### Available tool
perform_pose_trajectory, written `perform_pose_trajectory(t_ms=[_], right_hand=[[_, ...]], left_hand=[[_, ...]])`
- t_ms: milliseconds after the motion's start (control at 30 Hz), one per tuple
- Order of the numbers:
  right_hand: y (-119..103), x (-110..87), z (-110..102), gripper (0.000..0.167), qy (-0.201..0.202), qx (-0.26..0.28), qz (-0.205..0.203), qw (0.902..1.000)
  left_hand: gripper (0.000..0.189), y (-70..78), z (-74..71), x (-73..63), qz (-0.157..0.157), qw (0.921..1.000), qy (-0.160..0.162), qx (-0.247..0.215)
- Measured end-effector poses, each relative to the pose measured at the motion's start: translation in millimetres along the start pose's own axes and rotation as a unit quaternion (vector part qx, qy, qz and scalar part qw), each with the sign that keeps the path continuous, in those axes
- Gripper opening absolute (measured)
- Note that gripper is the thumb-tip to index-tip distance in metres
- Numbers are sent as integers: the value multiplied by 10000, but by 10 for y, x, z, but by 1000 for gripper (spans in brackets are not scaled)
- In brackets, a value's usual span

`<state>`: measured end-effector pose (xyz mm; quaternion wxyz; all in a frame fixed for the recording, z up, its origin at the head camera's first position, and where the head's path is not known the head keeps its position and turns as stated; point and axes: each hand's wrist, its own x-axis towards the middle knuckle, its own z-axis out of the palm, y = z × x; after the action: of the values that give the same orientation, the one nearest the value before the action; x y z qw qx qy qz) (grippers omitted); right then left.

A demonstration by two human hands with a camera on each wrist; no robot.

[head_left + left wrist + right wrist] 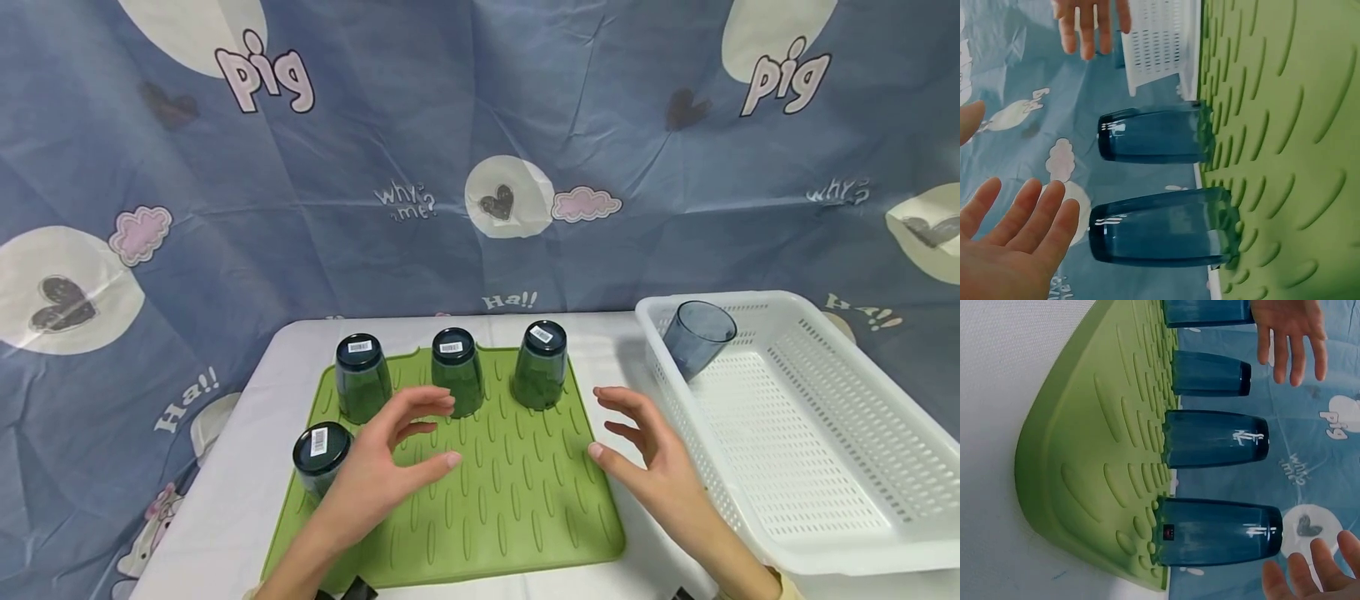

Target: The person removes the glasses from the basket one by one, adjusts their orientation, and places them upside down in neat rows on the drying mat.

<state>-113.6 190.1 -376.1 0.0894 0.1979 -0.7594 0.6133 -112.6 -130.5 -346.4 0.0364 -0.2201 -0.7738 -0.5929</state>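
Note:
Several blue glasses stand upside down on a green drying mat (480, 517). Along the back edge are a left glass (363, 379), a middle glass (457, 375) and a right glass (542, 367). A front-left glass (321, 454) is partly hidden behind my left hand (390, 467). That hand hovers over the mat with spread, slightly bent fingers and holds nothing. My right hand (652, 467), likewise holding nothing, hangs between the mat's right edge and a white basket (750, 533). One more glass (697, 337) leans in the basket's back-left corner.
The mat and basket share a white-covered table (217, 517). Behind it hangs a blue printed cloth (420, 100). The basket's near-side wall lies close to my right forearm. White labels show on the upturned glass bases.

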Motion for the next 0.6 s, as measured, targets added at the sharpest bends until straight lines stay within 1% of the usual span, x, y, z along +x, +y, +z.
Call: perform_pose_trajectory(t_ms=[133, 267, 367, 600], right_hand=[[-12, -7, -5, 59, 13, -34, -44, 10000], [-36, -19, -6, 60, 6, -102, -105, 9999], [-72, -31, -6, 61, -7, -129, -175, 9998], [-246, -48, -45, 62, -63, 48, -469, 9989]], left_hand=[[56, -54, 51, 11, -104, 9999, -21, -16], [56, -99, 82, 13, -58, 9999, -131, -56], [56, -134, 103, 13, -94, 9997, -224, -67], [57, -183, 139, 9, -383, 9984, -395, -122]])
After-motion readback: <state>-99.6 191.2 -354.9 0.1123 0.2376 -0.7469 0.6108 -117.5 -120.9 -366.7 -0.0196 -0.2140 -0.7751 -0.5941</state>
